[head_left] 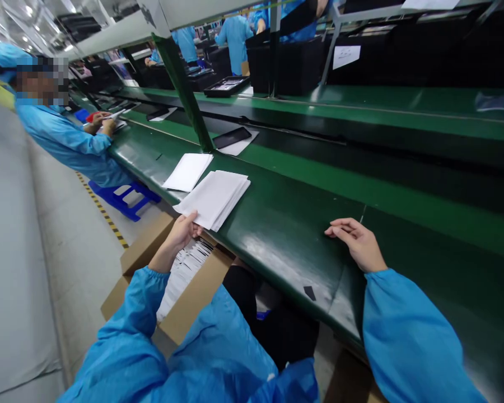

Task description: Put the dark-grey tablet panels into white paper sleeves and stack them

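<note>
My left hand (181, 230) is closed on the near corner of a stack of white paper sheets (214, 197), thumb on top and fingers underneath. The stack lies at the front edge of the green bench, its sheets slightly fanned at the right side. Just behind it is a second, thinner pile of white sheets (189, 171). Well to the right, my right hand (359, 242) hovers over or rests on the green bench top (285, 224); which of the two I cannot tell. Its fingers are loosely bent, with nothing visible in them.
Below the bench edge, an open cardboard box (197, 296) holds many upright white papers. A dark phone-like device (232, 137) lies on white paper on the black belt (294, 134). A small black piece (309, 293) lies near the front edge. A co-worker (67, 131) sits at left.
</note>
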Tool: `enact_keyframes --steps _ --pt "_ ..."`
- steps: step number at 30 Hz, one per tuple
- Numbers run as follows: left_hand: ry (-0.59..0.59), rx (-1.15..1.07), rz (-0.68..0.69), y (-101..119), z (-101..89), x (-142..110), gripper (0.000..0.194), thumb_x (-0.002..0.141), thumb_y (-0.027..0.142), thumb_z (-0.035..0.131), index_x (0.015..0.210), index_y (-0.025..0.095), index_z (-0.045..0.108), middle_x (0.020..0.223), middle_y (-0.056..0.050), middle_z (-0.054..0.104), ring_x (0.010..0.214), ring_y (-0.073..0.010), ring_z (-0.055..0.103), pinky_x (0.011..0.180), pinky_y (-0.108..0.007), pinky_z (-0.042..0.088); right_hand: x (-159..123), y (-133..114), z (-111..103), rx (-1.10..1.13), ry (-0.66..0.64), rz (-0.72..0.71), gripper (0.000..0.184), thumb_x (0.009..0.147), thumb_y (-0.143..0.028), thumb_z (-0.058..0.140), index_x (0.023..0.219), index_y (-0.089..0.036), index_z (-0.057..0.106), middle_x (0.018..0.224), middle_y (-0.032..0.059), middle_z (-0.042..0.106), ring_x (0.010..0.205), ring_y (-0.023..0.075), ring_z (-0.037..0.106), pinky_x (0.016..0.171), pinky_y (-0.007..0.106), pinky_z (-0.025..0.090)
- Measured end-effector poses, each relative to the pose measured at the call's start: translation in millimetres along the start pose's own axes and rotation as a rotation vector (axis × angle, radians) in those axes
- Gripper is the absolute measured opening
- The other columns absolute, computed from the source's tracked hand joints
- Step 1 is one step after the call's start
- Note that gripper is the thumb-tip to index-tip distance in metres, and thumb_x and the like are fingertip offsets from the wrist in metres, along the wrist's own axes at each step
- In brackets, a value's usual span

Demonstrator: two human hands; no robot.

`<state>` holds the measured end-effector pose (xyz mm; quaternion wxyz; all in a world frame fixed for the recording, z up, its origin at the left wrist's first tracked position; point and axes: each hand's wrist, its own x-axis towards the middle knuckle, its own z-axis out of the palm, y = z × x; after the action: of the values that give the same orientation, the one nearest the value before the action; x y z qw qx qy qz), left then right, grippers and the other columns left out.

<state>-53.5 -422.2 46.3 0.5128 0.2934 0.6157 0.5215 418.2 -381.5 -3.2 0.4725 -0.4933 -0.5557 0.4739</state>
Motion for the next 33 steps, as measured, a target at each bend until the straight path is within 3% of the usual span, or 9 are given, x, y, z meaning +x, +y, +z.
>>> enact_keyframes --steps 4,9,12,14,17,22,27,30,33 --pt "0.034 0.053 0.032 -8 -15.5 -5 0.047 0.075 0.036 0.083 0.106 0.02 0.052 0.07 0.003 0.065 0.045 -0.0116 0.058 0.038 -0.018 0.036 -1 -1 1 -0.019 0.023 0.021 0.044 0.076 -0.062 0.085 0.093 -0.024 0.071 0.081 0.0065 0.078 0.08 0.0237 0.074 0.081 0.042 0.063" --pt "0.292 0.215 0.223 -20 -47.5 -2 0.058 0.079 0.039 0.075 0.129 0.024 0.049 0.075 0.006 0.059 0.047 -0.0092 0.048 0.042 -0.02 0.036 -2 -1 1 -0.03 0.039 0.039 0.044 0.077 -0.063 0.084 0.093 -0.024 0.071 0.081 0.0065 0.077 0.08 0.0238 0.074 0.081 0.042 0.064" --pt "0.45 0.416 0.464 -21 -61.4 17 0.052 0.078 0.041 0.08 0.122 0.023 0.059 0.102 -0.004 0.063 0.081 -0.0158 0.065 0.069 -0.027 0.057 -1 -1 0 -0.032 0.044 0.045 0.045 0.076 -0.063 0.085 0.093 -0.024 0.072 0.081 0.0062 0.077 0.079 0.0229 0.073 0.081 0.041 0.064" --pt "0.425 0.513 0.527 -22 -62.2 35 0.054 0.079 0.043 0.08 0.126 0.025 0.061 0.13 -0.011 0.06 0.12 -0.0259 0.064 0.102 -0.038 0.057 -1 0 0 -0.026 0.05 0.041 0.045 0.077 -0.064 0.084 0.093 -0.024 0.072 0.081 0.0061 0.077 0.078 0.0226 0.073 0.079 0.04 0.064" --pt "0.265 0.563 0.484 -28 -51.1 58 0.06 0.086 0.049 0.073 0.138 0.025 0.056 0.151 -0.014 0.05 0.148 -0.0342 0.045 0.127 -0.05 0.037 -1 2 -1 -0.017 0.052 0.033 0.045 0.078 -0.064 0.084 0.093 -0.023 0.072 0.08 0.006 0.077 0.077 0.0224 0.073 0.077 0.04 0.064" --pt "0.107 0.732 0.514 -34 -37.3 67 0.077 0.079 0.053 0.08 0.145 0.027 0.049 0.152 -0.015 0.045 0.153 -0.0374 0.036 0.132 -0.056 0.026 -1 5 -2 -0.009 0.041 0.036 0.042 0.081 -0.062 0.082 0.094 -0.023 0.072 0.081 0.0062 0.076 0.078 0.0226 0.073 0.077 0.041 0.064" --pt "0.211 0.923 0.681 18 -35.0 78 0.058 0.086 0.045 0.073 0.137 0.024 0.055 0.141 -0.015 0.05 0.145 -0.036 0.041 0.13 -0.055 0.027 -1 5 -1 0.019 0.044 0.044 0.039 0.082 -0.059 0.082 0.094 -0.023 0.073 0.081 0.0068 0.076 0.078 0.023 0.074 0.072 0.038 0.064" --pt "0.085 1.108 0.793 56 -2.4 114 0.056 0.084 0.041 0.071 0.135 0.021 0.056 0.145 -0.016 0.048 0.145 -0.0372 0.041 0.129 -0.056 0.028 -1 3 0 0.037 0.062 0.039 0.039 0.082 -0.06 0.082 0.092 -0.024 0.073 0.08 0.0061 0.076 0.075 0.0222 0.073 0.07 0.038 0.064" --pt "-0.135 1.277 0.755 78 56.7 167 0.075 0.08 0.04 0.073 0.147 0.015 0.049 0.154 -0.019 0.042 0.149 -0.0402 0.036 0.128 -0.057 0.027 -2 3 1 0.054 0.082 0.034 0.042 0.081 -0.063 0.083 0.091 -0.023 0.073 0.077 0.0053 0.076 0.072 0.0212 0.072 0.069 0.037 0.063"
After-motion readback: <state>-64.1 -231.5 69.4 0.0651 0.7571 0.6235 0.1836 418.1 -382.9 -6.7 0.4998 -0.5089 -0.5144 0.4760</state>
